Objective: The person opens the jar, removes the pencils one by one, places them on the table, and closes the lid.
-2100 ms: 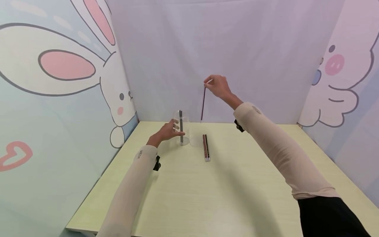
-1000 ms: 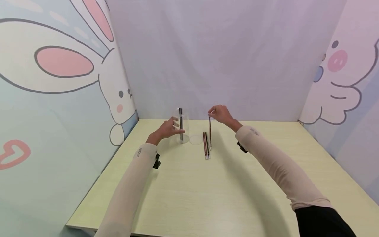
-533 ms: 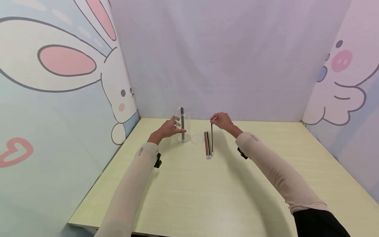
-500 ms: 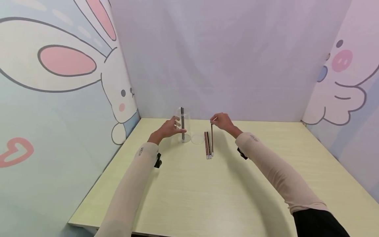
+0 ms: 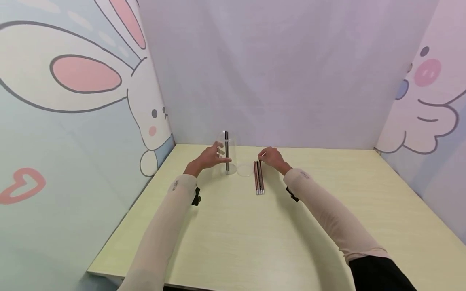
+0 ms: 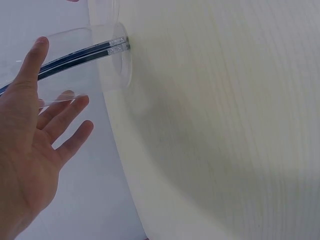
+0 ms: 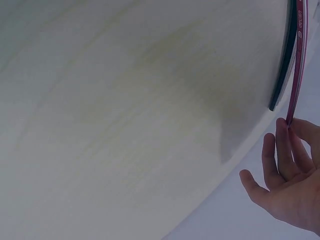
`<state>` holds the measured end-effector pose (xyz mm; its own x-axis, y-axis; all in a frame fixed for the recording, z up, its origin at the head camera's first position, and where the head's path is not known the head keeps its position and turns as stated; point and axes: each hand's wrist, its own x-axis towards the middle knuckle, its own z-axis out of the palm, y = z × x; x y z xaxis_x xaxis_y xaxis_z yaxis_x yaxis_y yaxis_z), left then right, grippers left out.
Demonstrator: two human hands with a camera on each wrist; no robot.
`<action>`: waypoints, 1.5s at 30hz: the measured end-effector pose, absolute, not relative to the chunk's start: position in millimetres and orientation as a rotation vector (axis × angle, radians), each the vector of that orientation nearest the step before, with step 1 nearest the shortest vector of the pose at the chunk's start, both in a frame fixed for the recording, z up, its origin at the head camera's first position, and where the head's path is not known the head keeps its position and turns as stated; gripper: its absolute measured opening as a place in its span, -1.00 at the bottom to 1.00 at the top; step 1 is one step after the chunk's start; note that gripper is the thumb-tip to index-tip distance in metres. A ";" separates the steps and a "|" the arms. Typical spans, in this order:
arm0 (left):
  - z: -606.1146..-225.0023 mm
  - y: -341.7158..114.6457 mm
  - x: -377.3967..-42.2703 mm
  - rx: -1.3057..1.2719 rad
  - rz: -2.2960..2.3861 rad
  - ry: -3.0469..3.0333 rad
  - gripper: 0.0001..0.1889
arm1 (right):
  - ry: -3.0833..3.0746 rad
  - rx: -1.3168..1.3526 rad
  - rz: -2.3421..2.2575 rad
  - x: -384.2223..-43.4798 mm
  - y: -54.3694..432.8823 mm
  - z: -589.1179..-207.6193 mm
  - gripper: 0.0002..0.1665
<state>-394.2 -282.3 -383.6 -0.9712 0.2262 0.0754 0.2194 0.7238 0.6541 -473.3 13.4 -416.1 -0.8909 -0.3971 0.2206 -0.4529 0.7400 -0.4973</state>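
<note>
Left hand (image 5: 207, 157) with relaxed fingers against clear tube (image 5: 227, 155). Right hand (image 5: 272, 157) pinching pencil (image 5: 261, 178), beside other pencils (image 5: 256, 182) on table (image 5: 276, 234).

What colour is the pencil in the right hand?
Dark pink or magenta; the pencil shows best in the right wrist view.

The left hand (image 6: 27, 150), fingers spread, touches a clear cup (image 6: 75, 62) holding dark pencils (image 6: 75, 54) on the pale surface (image 6: 215, 125).
</note>
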 end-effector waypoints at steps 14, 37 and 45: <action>-380.0 -278.5 -387.9 0.365 1.081 2.926 -0.13 | -2.860 0.641 0.827 -475.5 12.8 -433.7 -0.73; -383.1 -281.6 -391.6 0.372 1.087 2.919 -0.15 | -2.839 0.672 0.836 -474.7 14.3 -429.8 -0.73; -383.7 -281.2 -394.7 0.364 1.100 2.904 -0.13 | -2.824 0.722 0.760 -475.9 14.9 -408.9 -0.71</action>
